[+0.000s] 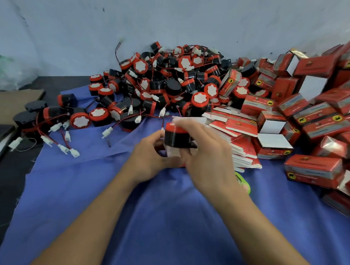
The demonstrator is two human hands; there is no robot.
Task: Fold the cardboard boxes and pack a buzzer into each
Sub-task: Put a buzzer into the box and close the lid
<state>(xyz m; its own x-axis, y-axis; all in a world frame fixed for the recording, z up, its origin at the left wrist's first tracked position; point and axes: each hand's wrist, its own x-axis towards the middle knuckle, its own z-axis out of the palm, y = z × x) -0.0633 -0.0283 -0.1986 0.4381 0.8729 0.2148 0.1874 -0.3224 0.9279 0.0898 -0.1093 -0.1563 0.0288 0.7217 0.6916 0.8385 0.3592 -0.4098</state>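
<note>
Gripped between both hands over the blue cloth on the bench: one buzzer, red cap up and leaning slightly away, black body below, short axis near upright. Left grip curled round its lower left side; right grip draped over cap and right flank, fingers bent round it; both blurred. Directly under the body and touching it, a white patch with a red sliver lower down, probably an open box mouth, mostly hidden by fingers, so not certain. Likely next: straight down along that axis, body first, into the carton beneath. Nearer for steadying from below, the left; nearer the stack of flat boxes just to the right, the right.
</note>
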